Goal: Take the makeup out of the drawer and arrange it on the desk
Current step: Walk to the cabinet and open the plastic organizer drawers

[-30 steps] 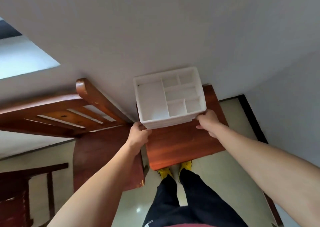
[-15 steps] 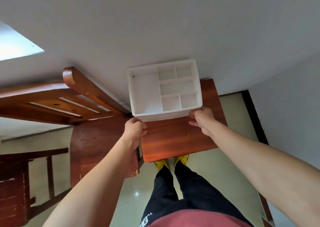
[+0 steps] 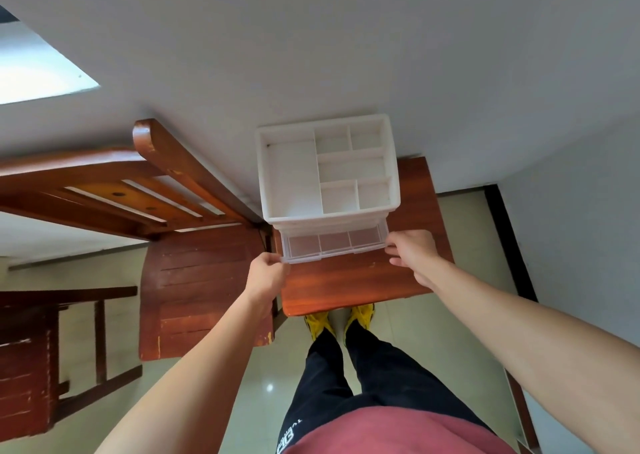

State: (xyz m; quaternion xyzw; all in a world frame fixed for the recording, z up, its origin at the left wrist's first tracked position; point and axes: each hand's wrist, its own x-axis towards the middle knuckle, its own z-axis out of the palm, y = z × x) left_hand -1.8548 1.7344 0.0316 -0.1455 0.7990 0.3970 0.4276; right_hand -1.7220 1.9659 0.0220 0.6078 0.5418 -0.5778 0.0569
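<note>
A white plastic organizer [image 3: 292,176] with several open top compartments stands on a small red-brown wooden desk [image 3: 346,280] against the wall. Its clear drawer [image 3: 334,244] is pulled partly out toward me and shows three divided cells, with no makeup visible in them. My left hand [image 3: 266,273] pinches the drawer's front left corner. My right hand [image 3: 412,249] pinches the front right corner. The top compartments look bare.
A wooden chair [image 3: 194,273] stands directly left of the desk, its back [image 3: 145,183] leaning toward the wall. Another dark wooden piece [image 3: 31,367] sits at the far left. My legs and yellow shoes [image 3: 339,318] are at the desk's front edge on a pale tiled floor.
Both hands shifted from the organizer's lower front corners onto the drawer, and the clear drawer has slid out toward me.
</note>
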